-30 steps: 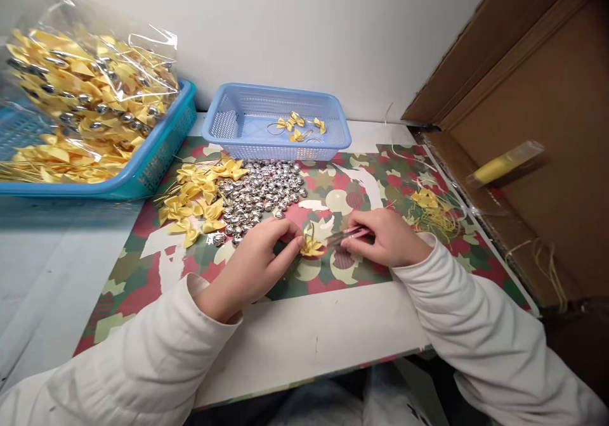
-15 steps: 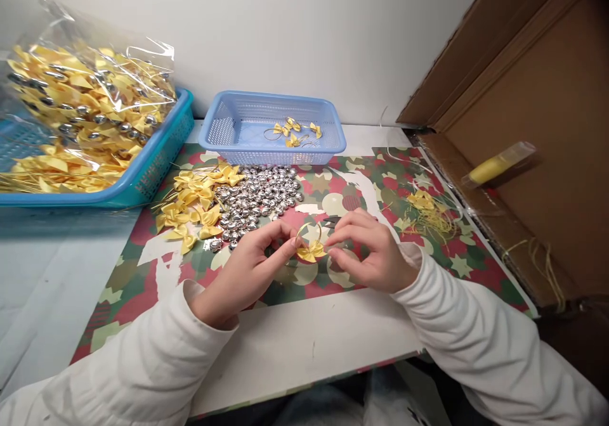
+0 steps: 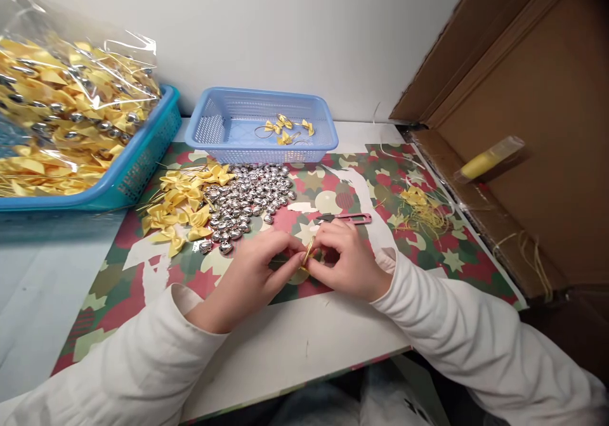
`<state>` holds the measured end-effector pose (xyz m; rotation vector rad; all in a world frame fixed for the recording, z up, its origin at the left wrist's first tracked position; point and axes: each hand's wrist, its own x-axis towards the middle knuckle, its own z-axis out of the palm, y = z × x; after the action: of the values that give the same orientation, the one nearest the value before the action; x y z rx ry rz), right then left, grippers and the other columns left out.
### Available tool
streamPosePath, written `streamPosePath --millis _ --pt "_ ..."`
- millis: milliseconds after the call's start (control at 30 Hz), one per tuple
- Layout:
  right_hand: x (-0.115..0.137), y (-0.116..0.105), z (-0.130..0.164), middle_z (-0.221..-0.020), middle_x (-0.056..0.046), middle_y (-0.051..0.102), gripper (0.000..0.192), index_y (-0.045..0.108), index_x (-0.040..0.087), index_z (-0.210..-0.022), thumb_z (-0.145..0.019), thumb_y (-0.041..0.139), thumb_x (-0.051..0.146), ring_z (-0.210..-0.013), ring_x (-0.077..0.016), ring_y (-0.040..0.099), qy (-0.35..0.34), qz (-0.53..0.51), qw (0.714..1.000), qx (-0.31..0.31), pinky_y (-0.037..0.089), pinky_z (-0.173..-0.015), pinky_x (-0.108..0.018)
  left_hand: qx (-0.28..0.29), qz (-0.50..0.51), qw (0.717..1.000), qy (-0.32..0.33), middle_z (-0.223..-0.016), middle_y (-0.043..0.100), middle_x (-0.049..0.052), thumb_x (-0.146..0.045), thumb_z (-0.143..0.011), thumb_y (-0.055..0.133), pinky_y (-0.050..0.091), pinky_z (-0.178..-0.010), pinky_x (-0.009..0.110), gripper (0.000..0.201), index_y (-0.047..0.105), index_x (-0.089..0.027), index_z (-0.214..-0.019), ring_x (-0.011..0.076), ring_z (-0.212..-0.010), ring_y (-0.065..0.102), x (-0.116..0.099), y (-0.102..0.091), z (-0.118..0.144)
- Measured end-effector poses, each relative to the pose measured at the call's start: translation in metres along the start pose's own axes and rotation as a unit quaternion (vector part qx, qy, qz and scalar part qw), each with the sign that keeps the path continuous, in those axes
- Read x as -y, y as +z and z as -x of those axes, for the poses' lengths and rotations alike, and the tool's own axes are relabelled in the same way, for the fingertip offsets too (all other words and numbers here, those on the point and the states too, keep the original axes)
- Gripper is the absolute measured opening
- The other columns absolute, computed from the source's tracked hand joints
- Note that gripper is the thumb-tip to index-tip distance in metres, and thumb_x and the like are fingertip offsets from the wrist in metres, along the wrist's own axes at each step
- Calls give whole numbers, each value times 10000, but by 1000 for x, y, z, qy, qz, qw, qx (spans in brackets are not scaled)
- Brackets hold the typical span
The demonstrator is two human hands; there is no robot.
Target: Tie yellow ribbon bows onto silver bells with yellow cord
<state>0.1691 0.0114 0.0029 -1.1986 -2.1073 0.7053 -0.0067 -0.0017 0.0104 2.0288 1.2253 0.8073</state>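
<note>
Between my fingertips is a yellow ribbon bow (image 3: 308,252) with a looped gold cord, mostly hidden by the fingers. My left hand (image 3: 259,262) pinches it from the left, and my right hand (image 3: 349,258) pinches it from the right. Just beyond my right hand lies a pair of pink-handled thread snips (image 3: 354,218). A spread of silver jingle bells (image 3: 252,191) lies past my left hand. Left of the bells is a pile of yellow ribbon bows (image 3: 183,201) with cords.
A blue basket (image 3: 261,154) at the back holds several bows. On the left, a larger basket (image 3: 150,153) carries a clear bag (image 3: 80,83) of bows and bells. Yellow thread scraps (image 3: 425,213) lie at right, near a cardboard wall (image 3: 537,96) and a yellow-filled tube (image 3: 490,158).
My right hand has moved left and closed on the bow's cord loop, which is now turned edge-on. The pink snips have come into fuller sight. The whole view has shifted slightly.
</note>
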Motion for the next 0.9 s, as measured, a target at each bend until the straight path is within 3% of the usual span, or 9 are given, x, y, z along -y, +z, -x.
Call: streamPosePath --millis 200,467,633,900 --pt "-1 2 0 -571 36 527 155 532 187 -569 -697 613 155 -639 -135 446 -10 6 1000 -7 291 -697 -299 12 -38 999 10 -702 606 1 -232 -884 481 397 -598 236 147 559 -187 -767 129 -640 541 2 0 1" --pt "-1 1 3 -603 25 496 136 457 187 -589 -700 533 167 -659 -140 423 -87 76 993 -10 264 -725 -327 103 -94 990 0 -554 481 -42 -314 -920 393 263 -485 251 255 461 -199 -703 109 -471 395 2 -8 5" --pt "-3 2 4 -608 23 509 128 462 187 -609 -717 530 176 -669 -143 423 -120 95 988 -13 253 -738 -343 117 9 992 -37 -510 335 -58 -306 -913 391 234 -454 237 344 350 -196 -590 87 -460 292 -2 -8 5" --pt "-6 7 4 -605 23 494 127 452 183 -597 -708 508 162 -654 -138 401 -122 122 985 12 237 -714 -337 116 65 988 -73 -546 299 -53 -296 -907 363 226 -437 223 334 333 -196 -590 83 -485 277 -4 -5 5"
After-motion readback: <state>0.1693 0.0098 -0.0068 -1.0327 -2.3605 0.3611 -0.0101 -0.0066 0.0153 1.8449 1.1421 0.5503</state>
